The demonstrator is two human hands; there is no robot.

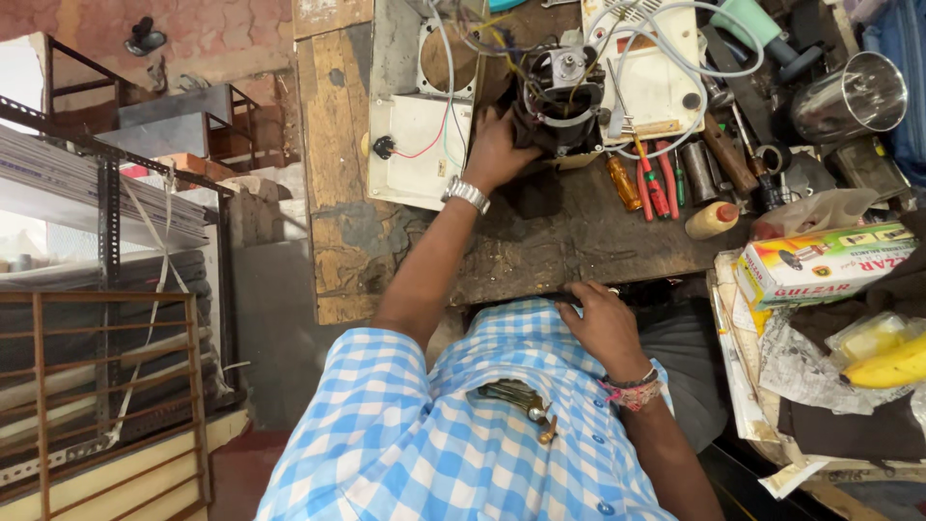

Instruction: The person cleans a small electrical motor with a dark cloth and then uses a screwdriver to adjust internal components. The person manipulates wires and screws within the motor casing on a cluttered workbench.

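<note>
Right hand (606,326) near, left hand (497,150) on motor (559,96)

The left hand (497,150) rests against the side of a dark electric motor (562,96), which stands near the far edge of the worn wooden workbench (569,236). The right hand (606,323) lies flat at the near edge of the workbench. Screwdrivers (651,183) lie just beside the motor, and a steel cup (854,96) stands toward the far right corner.

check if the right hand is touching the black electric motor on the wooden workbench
No, the right hand rests at the near edge of the wooden workbench, while the left hand is on the black electric motor.
</note>
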